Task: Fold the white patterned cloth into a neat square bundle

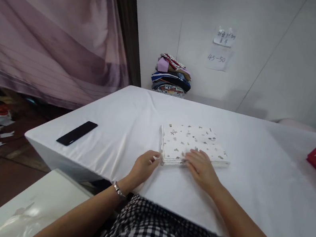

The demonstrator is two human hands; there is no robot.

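folded cloth [192, 144] sits mid white table [256, 183], near front edge; white with small grey-brown print, layered edges showing at left; right hand [202, 167] flat on near side, fingers spread; left hand [144, 166] pinching near-left corner; black phone [77, 133] well off left

left hand [144, 167]: fingers curled, palm down | right hand [202, 167]: flat, fingers spread
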